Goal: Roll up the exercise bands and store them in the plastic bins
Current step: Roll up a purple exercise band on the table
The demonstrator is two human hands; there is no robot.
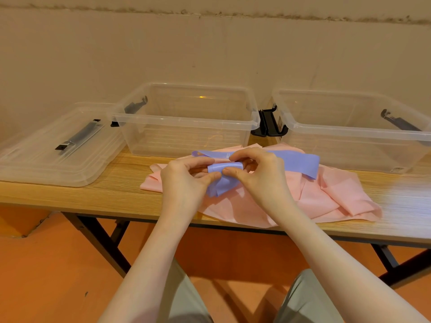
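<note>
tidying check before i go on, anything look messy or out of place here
Only the pink band: it lies crumpled in loose folds, one edge hanging over the table front. Both bins stand upright.

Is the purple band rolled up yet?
Partly: both hands pinch a small roll in the purple band, while its tail lies flat over the pink band.

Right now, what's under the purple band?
Under the purple exercise band lies the crumpled pink band, spread on the wooden table. Both hands, left and right, pinch the purple band's rolled end, hiding the pink beneath them.
</note>
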